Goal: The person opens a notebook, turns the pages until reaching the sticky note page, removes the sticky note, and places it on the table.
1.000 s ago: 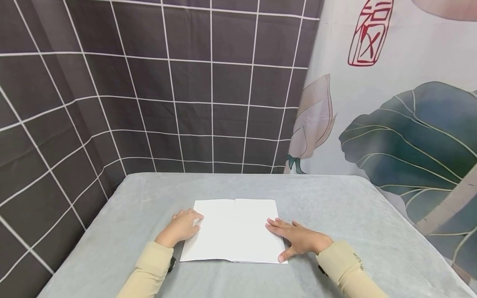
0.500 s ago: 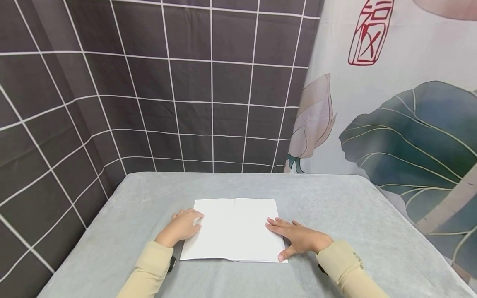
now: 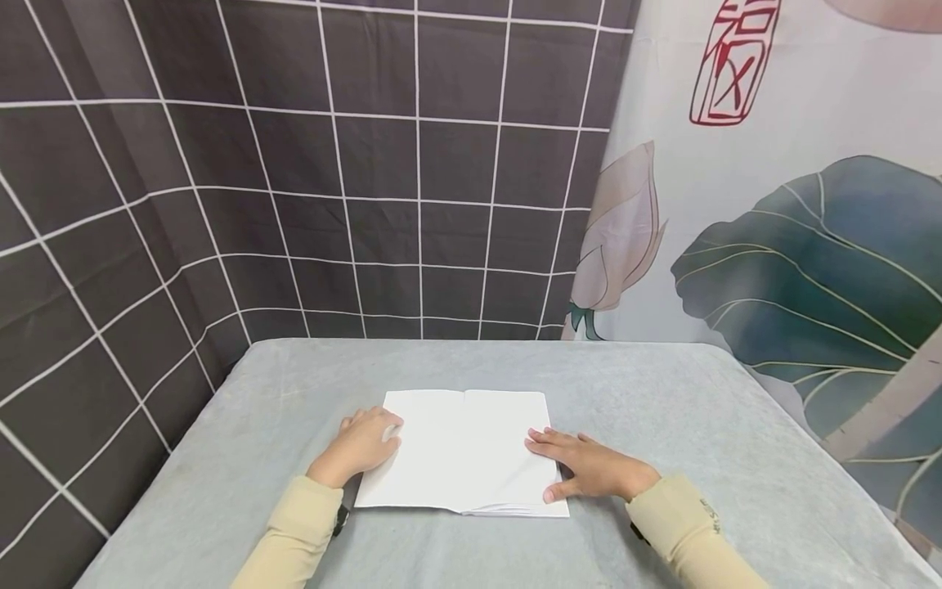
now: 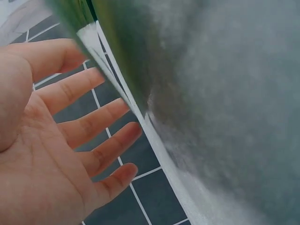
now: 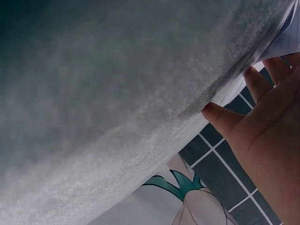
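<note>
An open notebook [image 3: 464, 454] with white pages lies flat on the grey-covered table, its fold near the middle. My left hand [image 3: 359, 446] rests at its left edge, thumb and fingertips touching the page side. In the left wrist view those fingers [image 4: 101, 124] are spread and loosely bent, beside the notebook's green cover [image 4: 70, 18]. On the right page lie the straight fingers of my right hand [image 3: 592, 466], its thumb at the lower right edge. Several page edges show slightly fanned there. The right wrist view catches faint ruled lines on a page [image 5: 287, 40].
The table [image 3: 625, 393] has a light grey cloth with rounded far corners. Behind it hangs a dark cloth with a white grid [image 3: 375, 229]. A white curtain [image 3: 662, 90] with a lotus print hangs at the right.
The right thumb has slid slightly up and left along the page, and the page edges at the lower right now show apart. The left hand has stayed nearly still.
</note>
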`<action>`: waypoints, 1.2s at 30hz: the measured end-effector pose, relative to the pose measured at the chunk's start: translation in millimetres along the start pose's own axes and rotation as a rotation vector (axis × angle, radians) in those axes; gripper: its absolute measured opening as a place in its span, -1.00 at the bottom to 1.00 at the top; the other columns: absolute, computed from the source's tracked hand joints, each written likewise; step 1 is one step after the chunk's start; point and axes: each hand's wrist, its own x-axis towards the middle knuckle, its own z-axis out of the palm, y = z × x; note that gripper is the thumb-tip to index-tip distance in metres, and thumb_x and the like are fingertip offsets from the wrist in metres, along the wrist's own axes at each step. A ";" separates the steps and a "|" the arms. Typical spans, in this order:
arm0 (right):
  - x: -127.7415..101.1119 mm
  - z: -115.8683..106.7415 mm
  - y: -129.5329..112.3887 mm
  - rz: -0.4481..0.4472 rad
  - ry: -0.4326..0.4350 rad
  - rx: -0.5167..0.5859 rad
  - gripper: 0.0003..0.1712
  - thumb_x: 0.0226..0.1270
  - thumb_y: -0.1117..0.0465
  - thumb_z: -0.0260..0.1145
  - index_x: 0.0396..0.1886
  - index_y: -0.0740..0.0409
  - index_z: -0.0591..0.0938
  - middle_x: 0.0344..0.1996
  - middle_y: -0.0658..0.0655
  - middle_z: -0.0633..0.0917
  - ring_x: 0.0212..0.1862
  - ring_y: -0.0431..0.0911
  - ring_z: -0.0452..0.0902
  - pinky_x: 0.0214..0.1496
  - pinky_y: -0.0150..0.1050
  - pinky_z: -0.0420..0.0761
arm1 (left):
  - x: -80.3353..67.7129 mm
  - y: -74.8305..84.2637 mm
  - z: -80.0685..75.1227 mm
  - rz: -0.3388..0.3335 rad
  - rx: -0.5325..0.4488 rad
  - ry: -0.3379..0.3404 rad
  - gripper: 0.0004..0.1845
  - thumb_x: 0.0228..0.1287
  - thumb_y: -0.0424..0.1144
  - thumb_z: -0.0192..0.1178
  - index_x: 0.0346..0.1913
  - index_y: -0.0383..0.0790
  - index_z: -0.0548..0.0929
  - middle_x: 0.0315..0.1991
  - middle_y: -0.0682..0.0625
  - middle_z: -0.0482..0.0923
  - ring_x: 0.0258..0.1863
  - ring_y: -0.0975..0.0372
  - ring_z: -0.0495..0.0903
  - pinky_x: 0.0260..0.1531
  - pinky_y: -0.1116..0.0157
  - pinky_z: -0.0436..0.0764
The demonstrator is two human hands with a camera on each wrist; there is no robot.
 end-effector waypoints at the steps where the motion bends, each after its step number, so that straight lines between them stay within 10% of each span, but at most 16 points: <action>1: 0.0 0.0 0.3 -0.006 0.007 -0.004 -0.02 0.10 -0.27 0.29 0.43 0.13 0.29 0.46 0.16 0.25 0.46 0.22 0.10 0.29 0.40 0.10 | 0.5 -0.1 0.0 0.005 0.001 0.012 -0.66 0.26 -0.24 0.17 0.09 -0.21 0.62 0.14 -0.19 0.52 0.16 -0.12 0.43 0.10 -0.13 0.29; 11: -0.3 0.0 1.2 -0.010 0.016 0.009 -0.04 0.12 -0.26 0.29 0.42 0.15 0.30 0.45 0.18 0.27 0.45 0.23 0.11 0.29 0.41 0.10 | 0.5 8.6 -2.0 0.092 0.051 0.147 -0.72 0.29 -0.22 0.17 0.02 -0.22 0.64 0.13 -0.18 0.53 0.16 -0.09 0.41 0.19 -0.14 0.24; 22: 0.1 0.5 1.7 0.007 0.015 0.022 -0.02 0.12 -0.29 0.27 0.44 0.12 0.27 0.46 0.15 0.25 0.46 0.22 0.09 0.30 0.41 0.07 | -2.8 34.5 -5.6 0.453 0.327 0.496 -0.88 0.12 -0.23 0.33 -0.27 -0.15 0.70 -0.19 -0.08 0.66 -0.01 -0.05 0.52 0.13 -0.06 0.34; 36: -0.8 -1.8 -0.6 0.013 0.015 0.040 -0.04 0.12 -0.28 0.28 0.43 0.12 0.30 0.45 0.15 0.26 0.47 0.22 0.06 0.31 0.40 0.05 | -18.5 71.4 -8.8 0.617 0.536 0.439 -0.84 0.05 -0.07 0.37 -0.43 -0.07 0.67 -0.53 0.10 0.57 -0.49 0.22 0.48 -0.34 0.25 0.44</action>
